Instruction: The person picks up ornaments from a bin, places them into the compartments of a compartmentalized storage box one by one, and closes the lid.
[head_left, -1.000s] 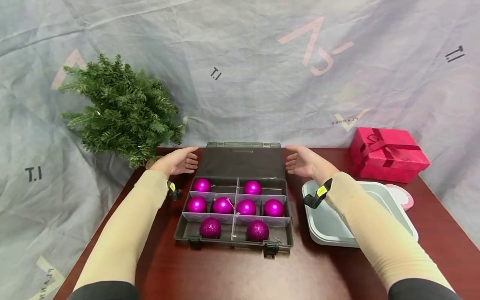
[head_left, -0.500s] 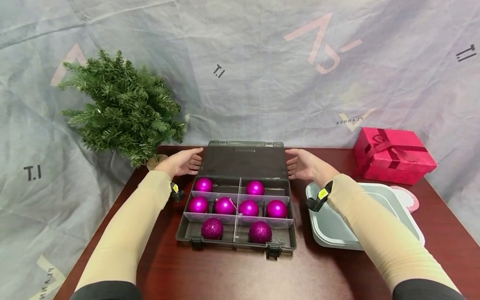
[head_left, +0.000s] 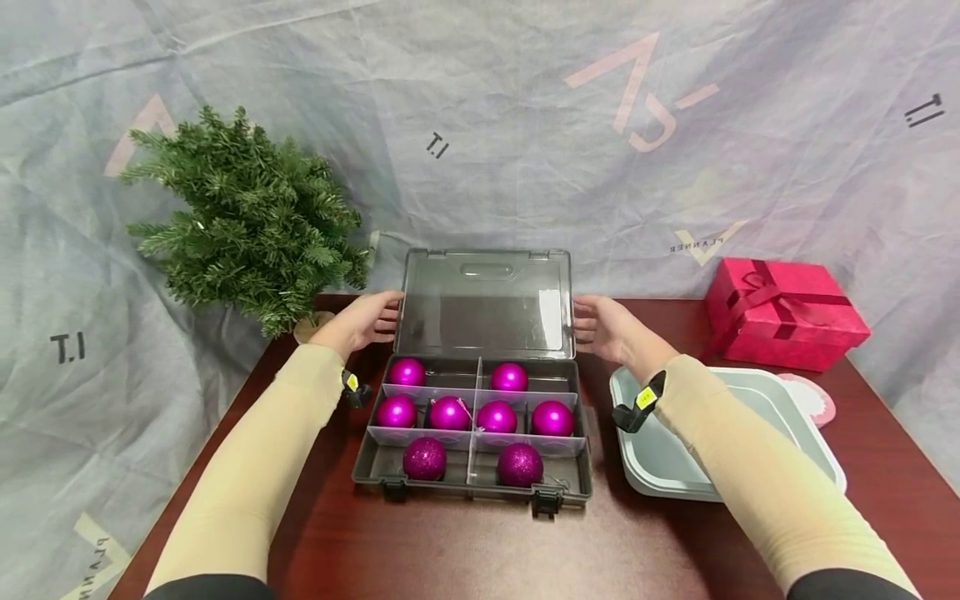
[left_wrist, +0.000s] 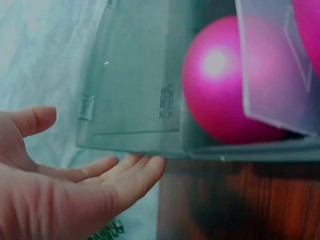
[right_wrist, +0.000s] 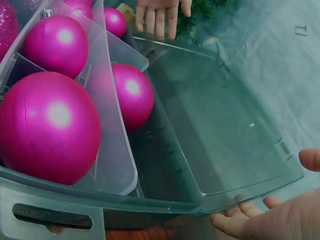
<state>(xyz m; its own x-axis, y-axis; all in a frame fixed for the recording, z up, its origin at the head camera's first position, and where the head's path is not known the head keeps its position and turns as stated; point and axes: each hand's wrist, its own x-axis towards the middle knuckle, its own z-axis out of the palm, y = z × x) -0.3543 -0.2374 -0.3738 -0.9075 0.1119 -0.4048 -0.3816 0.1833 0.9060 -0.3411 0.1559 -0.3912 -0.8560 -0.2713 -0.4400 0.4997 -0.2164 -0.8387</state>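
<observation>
A smoky see-through compartment box (head_left: 472,492) stands on the table, its hinged lid (head_left: 483,267) tilted up at the back. Several magenta Christmas baubles (head_left: 497,417) sit in its divided compartments; the two front ones, such as the right glitter bauble (head_left: 520,465), sparkle. My left hand (head_left: 367,319) is at the lid's left side, fingertips (left_wrist: 156,164) right at the edge and thumb apart. On the opposite side, my right hand (head_left: 606,329) has its fingers against the lid's right edge, some passing behind it in the right wrist view. Neither hand curls round the lid.
An artificial Christmas tree (head_left: 247,217) leans at the back left. To the right are a pale grey-blue tray (head_left: 667,479), partly under my right forearm, a pink-and-white round piece (head_left: 813,400) and a red gift box (head_left: 787,312). A grey cloth (head_left: 495,125) hangs behind the table.
The lid has swung up from a low, laid-back position to a steeper tilt. Both hands have come inward to its side edges. The baubles stay in their compartments.
</observation>
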